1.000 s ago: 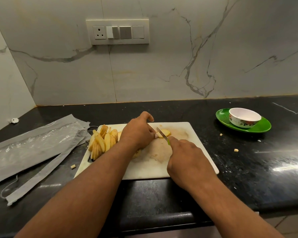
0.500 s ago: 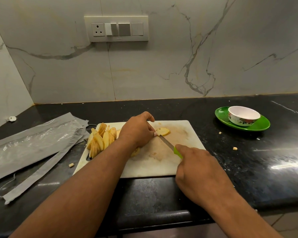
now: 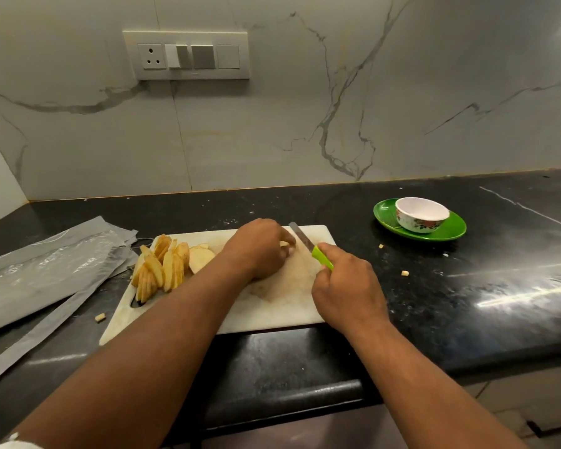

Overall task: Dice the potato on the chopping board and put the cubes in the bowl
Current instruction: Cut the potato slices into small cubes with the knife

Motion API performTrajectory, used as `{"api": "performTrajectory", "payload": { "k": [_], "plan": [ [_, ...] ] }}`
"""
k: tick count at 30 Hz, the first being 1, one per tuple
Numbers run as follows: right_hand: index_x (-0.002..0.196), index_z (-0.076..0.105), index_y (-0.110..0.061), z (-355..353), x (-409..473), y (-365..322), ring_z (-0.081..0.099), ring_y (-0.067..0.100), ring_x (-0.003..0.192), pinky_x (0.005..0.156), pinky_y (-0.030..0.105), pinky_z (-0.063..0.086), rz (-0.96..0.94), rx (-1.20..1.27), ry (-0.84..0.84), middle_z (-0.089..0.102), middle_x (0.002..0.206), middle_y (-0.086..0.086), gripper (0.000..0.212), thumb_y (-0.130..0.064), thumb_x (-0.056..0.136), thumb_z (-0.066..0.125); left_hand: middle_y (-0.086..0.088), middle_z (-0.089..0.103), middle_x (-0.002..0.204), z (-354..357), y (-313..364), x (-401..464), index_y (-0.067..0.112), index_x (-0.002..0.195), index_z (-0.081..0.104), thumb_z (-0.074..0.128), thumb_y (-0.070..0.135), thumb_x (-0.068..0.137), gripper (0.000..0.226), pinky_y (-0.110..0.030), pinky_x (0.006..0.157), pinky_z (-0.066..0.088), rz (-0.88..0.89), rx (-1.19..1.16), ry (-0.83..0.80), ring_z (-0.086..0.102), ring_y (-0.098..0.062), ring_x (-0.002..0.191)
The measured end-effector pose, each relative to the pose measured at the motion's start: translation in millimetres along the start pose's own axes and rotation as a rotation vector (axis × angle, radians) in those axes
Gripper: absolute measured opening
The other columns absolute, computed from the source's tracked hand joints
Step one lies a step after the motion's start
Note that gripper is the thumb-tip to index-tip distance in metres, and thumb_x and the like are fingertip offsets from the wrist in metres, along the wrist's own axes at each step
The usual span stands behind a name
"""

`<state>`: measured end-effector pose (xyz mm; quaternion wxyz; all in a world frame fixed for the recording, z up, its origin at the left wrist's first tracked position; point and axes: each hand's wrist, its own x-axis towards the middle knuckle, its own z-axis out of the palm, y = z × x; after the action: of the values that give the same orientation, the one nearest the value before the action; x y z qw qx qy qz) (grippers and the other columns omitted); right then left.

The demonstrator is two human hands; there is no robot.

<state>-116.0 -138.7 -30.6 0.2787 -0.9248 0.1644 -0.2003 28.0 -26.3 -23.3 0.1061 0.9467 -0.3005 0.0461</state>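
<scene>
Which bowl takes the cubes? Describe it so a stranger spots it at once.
Look along the black counter to the right of the chopping board. There sits a green plate, and the bowl stands on it. It is white inside with a flower pattern outside, the only bowl in view.

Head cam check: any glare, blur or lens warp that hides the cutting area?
Head view: strong glare streaks on the black counter right of the chopping board, none on the board; wide-angle bowing bends the counter's edges; light is dim and warm; left hand covers the potato piece being cut; knife reads sharp.
</scene>
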Motion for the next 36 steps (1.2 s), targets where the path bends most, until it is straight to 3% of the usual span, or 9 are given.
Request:
{"api": "performTrajectory", "payload": {
  "k": [7,11,14,18,22,26,30,36],
  "plan": [
    [0.137,0.056,-0.024,2.3,1.6,-0.1,0.06,0.032,0.112,0.092,0.04,0.049,0.005,-0.031,-0.017,0.067,0.124,0.009,0.051,-0.015,0.088,0.046,0.0,0.072,0.118,1.1,1.7,6.3,0.029,0.114,0.075,0.072,0.037,0.094,0.022,-0.029,0.085,0.055,-0.222,-0.274,0.014,0.066,-0.016,0.096],
    [0.132,0.059,-0.022,2.0,0.9,-1.6,0.062,0.032,0.108,0.089,0.04,0.05,0.012,-0.04,-0.015,0.069,0.119,0.008,0.046,-0.014,0.089,0.046,-0.001,0.071,0.124,-5.1,-10.6,4.5,0.026,0.124,0.074,0.061,0.023,0.102,0.026,-0.029,0.089,0.055,-0.252,-0.444,0.079,0.064,-0.012,0.097],
    [0.13,0.06,-0.021,1.7,0.9,-1.8,0.062,0.032,0.106,0.088,0.041,0.05,0.016,-0.043,-0.014,0.069,0.117,0.008,0.043,-0.014,0.089,0.046,0.004,0.063,0.137,-12.4,-27.0,-1.4,0.036,0.136,0.065,0.066,0.017,0.097,0.043,-0.027,0.094,0.044,-0.169,-0.4,-0.027,0.057,-0.01,0.111],
    [0.138,0.056,-0.027,2.6,2.0,-0.5,0.061,0.029,0.109,0.09,0.04,0.05,0.021,-0.031,-0.014,0.068,0.121,0.006,0.05,-0.015,0.09,0.045,0.005,0.061,0.137,-18.1,-32.1,-7.1,0.045,0.144,0.055,0.083,0.042,0.085,0.065,-0.033,0.099,0.046,-0.059,-0.314,-0.218,0.059,-0.012,0.113],
    [0.146,0.05,-0.028,3.9,3.2,1.0,0.059,0.025,0.115,0.094,0.038,0.049,0.026,-0.029,-0.012,0.064,0.13,0.003,0.055,-0.017,0.092,0.044,0.003,0.063,0.135,-14.2,-29.7,-3.1,0.042,0.139,0.062,0.075,0.042,0.093,0.048,-0.03,0.096,0.047,0.001,-0.233,-0.185,0.06,-0.013,0.109],
    [0.144,0.051,-0.03,4.9,4.6,2.5,0.06,0.022,0.109,0.09,0.037,0.05,0.017,-0.034,-0.013,0.066,0.125,0.002,0.054,-0.019,0.092,0.043,0.004,0.067,0.123,-10.1,-34.2,0.1,0.04,0.131,0.069,0.072,0.035,0.096,0.035,-0.031,0.094,0.05,-0.028,-0.256,-0.136,0.062,-0.011,0.102],
    [0.146,0.049,-0.029,5.3,5.3,3.4,0.059,0.021,0.112,0.09,0.036,0.05,0.01,-0.045,-0.018,0.065,0.128,0.002,0.054,-0.019,0.093,0.043,0.013,0.064,0.111,-8.7,-30.0,0.0,0.036,0.131,0.069,0.075,0.037,0.094,0.037,-0.027,0.089,0.05,-0.033,-0.257,-0.097,0.06,-0.007,0.096],
    [0.149,0.045,-0.025,4.0,3.2,3.1,0.057,0.024,0.119,0.097,0.037,0.048,-0.013,-0.075,-0.003,0.061,0.134,0.004,0.054,-0.019,0.096,0.043,0.008,0.069,0.107,-2.4,-15.8,-0.4,0.032,0.137,0.065,0.077,0.045,0.09,0.051,-0.025,0.081,0.048,-0.095,-0.331,-0.031,0.062,-0.01,0.09]
  ]
}}
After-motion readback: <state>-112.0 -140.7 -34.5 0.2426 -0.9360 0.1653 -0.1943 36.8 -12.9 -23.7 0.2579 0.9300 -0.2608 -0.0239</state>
